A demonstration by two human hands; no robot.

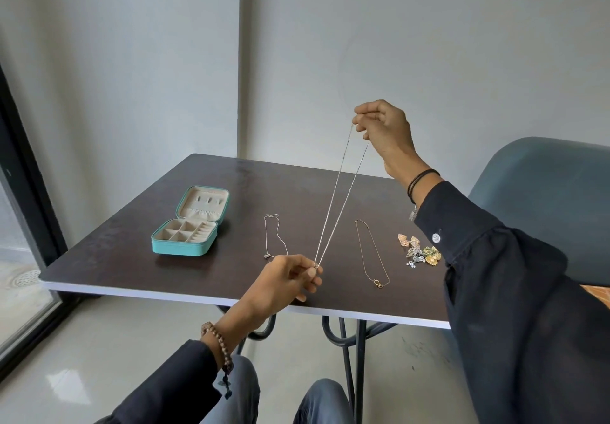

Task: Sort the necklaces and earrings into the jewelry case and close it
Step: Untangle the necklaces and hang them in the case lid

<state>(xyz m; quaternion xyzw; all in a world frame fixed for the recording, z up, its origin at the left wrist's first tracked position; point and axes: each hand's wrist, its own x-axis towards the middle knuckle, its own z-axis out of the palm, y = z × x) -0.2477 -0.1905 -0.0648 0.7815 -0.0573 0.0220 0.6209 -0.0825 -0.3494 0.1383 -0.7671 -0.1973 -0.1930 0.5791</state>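
A thin silver necklace [340, 192] hangs stretched in the air between both hands. My right hand [384, 131] pinches its top end high above the table. My left hand [287, 276] pinches its lower end near the table's front edge. The teal jewelry case [185, 247] lies open at the left of the table, its cream compartments empty as far as I can see. Two more necklaces lie flat: a silver necklace [275, 235] and a gold necklace [371, 252]. A small heap of earrings [417, 250] sits at the right.
The dark wooden table [231, 192] has a pale front edge and stands against a grey wall. A blue-grey chair [544, 192] stands at the right. A glass door with a dark frame [29, 199] is at the left.
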